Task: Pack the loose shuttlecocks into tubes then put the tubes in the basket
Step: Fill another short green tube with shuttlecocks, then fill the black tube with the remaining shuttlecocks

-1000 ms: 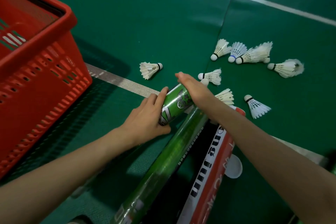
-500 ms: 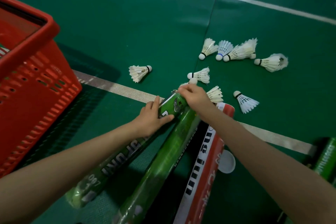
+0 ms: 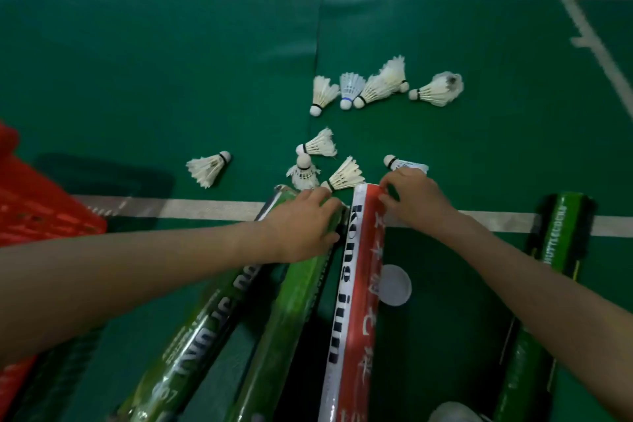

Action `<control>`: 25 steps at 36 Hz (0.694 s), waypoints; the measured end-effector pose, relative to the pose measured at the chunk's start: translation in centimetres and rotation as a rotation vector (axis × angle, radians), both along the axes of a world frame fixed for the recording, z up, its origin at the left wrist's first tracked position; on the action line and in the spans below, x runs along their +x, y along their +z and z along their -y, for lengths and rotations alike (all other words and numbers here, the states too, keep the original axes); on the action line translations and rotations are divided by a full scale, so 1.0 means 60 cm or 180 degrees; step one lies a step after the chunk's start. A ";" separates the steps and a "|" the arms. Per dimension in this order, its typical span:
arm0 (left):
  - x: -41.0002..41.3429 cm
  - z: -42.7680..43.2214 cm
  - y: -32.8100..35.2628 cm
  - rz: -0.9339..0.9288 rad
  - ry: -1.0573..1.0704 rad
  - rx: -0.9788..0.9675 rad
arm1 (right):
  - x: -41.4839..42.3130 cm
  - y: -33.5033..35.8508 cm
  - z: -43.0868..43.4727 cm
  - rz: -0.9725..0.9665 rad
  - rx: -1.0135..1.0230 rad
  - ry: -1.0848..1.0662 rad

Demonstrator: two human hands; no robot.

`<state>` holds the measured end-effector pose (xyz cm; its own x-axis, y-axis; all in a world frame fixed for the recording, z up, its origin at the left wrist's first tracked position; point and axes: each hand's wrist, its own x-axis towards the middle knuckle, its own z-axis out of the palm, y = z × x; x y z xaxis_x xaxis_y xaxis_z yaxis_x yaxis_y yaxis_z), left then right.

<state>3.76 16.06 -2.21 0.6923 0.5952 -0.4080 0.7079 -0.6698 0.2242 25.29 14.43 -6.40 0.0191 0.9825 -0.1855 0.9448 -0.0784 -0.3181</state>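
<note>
Several white shuttlecocks lie loose on the green floor: one alone (image 3: 209,168), three close to the tubes (image 3: 318,146) (image 3: 303,175) (image 3: 346,175), one (image 3: 404,163) just beyond my right hand, and a row further back (image 3: 380,86). Side by side below me lie a printed green tube (image 3: 205,319), a plain green tube (image 3: 291,312) and a red-and-white tube (image 3: 356,284). My left hand (image 3: 305,226) curls over the far end of the plain green tube. My right hand (image 3: 418,199) pinches the far rim of the red-and-white tube.
The red basket (image 3: 41,212) shows only its corner at the left edge. Another green tube (image 3: 561,233) lies at the right, with one more (image 3: 524,370) below it. A white cap (image 3: 394,284) rests beside the red-and-white tube. White court lines cross the floor.
My left hand has shifted from the printed green tube to the plain green one. My right hand has gone right, to the red-and-white tube's rim. The view has swung right, so the basket is nearly out of view.
</note>
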 end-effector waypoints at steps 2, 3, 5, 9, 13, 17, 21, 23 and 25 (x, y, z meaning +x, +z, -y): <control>0.024 -0.004 0.010 -0.0136 -0.0221 -0.0008 | 0.038 -0.002 0.012 0.0268 -0.0047 -0.0206; 0.036 -0.007 0.012 -0.0177 -0.0303 -0.0010 | 0.056 -0.004 0.019 0.0409 -0.0111 -0.0297; 0.064 -0.010 0.013 -0.0141 -0.0393 0.0003 | 0.092 -0.012 0.032 0.0658 -0.0260 -0.0442; 0.141 -0.009 -0.001 -0.0025 -0.0349 -0.0135 | 0.147 -0.029 0.063 0.0752 -0.0619 -0.0861; 0.230 0.010 -0.037 0.0030 -0.0238 -0.0153 | 0.192 -0.039 0.088 0.0778 -0.0632 -0.1337; 0.290 0.045 -0.066 0.0098 -0.0372 -0.0364 | 0.236 -0.048 0.105 0.0930 -0.0693 -0.1895; 0.313 0.077 -0.094 0.0036 -0.0439 -0.0520 | 0.271 -0.055 0.125 0.0975 -0.0677 -0.2247; 0.322 0.091 -0.101 0.0028 -0.0447 -0.0587 | 0.283 -0.057 0.133 0.0821 -0.0717 -0.2358; 0.328 0.102 -0.105 0.0022 -0.0418 -0.0704 | 0.291 -0.057 0.136 0.0638 -0.0748 -0.2546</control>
<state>23.45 9.94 -8.52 0.7611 0.3967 -0.5132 0.6160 -0.6901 0.3800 42.77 6.30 -9.82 0.7442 0.5960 -0.3016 0.6139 -0.7882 -0.0428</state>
